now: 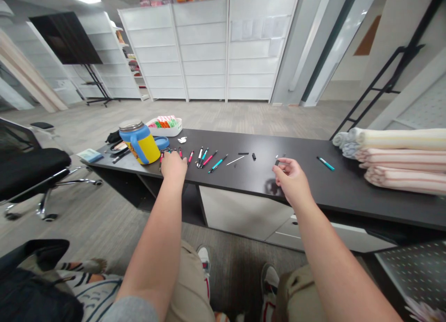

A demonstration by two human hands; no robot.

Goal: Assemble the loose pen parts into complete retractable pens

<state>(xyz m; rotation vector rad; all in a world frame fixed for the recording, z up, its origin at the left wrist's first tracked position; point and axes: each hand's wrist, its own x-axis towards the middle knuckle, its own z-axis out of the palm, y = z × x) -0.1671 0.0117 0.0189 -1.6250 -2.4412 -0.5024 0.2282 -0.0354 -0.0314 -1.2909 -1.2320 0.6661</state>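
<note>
My left hand (174, 166) reaches down onto the pens beside the yellow and blue mug (142, 143). Its fingertips are mostly hidden behind the hand, so whether it grips a pen is unclear. A pink pen (190, 158) lies just right of it, followed by a white pen (200, 157), another pink pen (209, 159) and a teal pen (218, 163). Above the desk, my right hand (291, 178) is closed in a pinch on a small black pen part (277, 162). Between the hands lie a thin refill (235, 160), a black tube (243, 153) and a short black piece (254, 156).
The dark desk (331, 192) runs across the view. Rolled and folded cloths (404, 161) are stacked at its right end, near a single teal pen (325, 163). A white tray (170, 130) of colourful packets stands behind the mug. An office chair (33, 168) is at left.
</note>
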